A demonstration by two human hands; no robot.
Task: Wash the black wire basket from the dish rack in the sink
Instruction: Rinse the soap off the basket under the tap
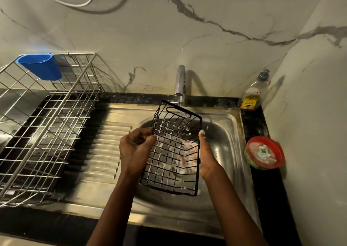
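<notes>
Basket: black wire basket (172,148) held in the air over the sink bowl (225,133), tilted, open side toward the camera; suds cling to the mesh.
Long axis: runs from the far edge of the sink, under the tap, toward the near edge; far end raised, near end lower.
Water: thin stream from the faucet (180,82) lands on the basket's far rim, by the hook loop.
Left hand: left hand (136,148) clenched on the basket's left long side about midway, fingers curled round the rim wire.
Right hand: right hand (205,157) soapy, thumb up along the right long side; it is grasping that side, and a pale pink scrubber or cloth appears to sit between the palm and the mesh, too blurred to name surely.
Key relation: both hands sit at mid-length, on opposite long sides; the basket lies between them, neither hand clearly nearer. The near end hangs clear of the stream.
Judgement: rinse under way, likely partial; near half probably still needs to be drawn under the water or the basket turned end for end.
Surroundings: dish rack (47,123) on the drainboard at the sink's left edge, blue cup (40,68) hung on its far rail; soap bottle (253,93) at the far right corner; red tub (264,152) on the right edge.
</notes>
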